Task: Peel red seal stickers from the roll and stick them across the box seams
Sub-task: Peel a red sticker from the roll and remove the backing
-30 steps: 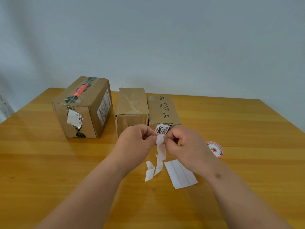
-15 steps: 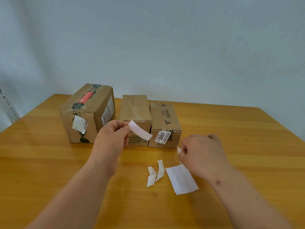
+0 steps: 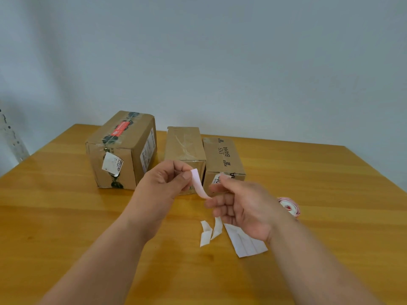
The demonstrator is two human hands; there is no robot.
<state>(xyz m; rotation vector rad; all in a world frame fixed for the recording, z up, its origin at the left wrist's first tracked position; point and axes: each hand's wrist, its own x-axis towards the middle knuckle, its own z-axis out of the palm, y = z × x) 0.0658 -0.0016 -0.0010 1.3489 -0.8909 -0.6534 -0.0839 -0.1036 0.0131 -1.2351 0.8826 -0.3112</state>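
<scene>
Sticker pinched in left hand's grip, right hand touching its lower end

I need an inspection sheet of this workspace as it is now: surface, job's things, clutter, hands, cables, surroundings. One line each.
Surface: wooden table, glossy.
Job's things: three cardboard boxes at the back; large box already has a red sticker on top; middle box and right box show none. Sticker roll lies behind the right wrist.
Clutter: white backing scraps and a white sheet.
Hands: left hand pinches a pale strip; right hand touches its lower end, fingers loosely bent.
Cables: nothing seen.
Surroundings: plain pale wall.
</scene>
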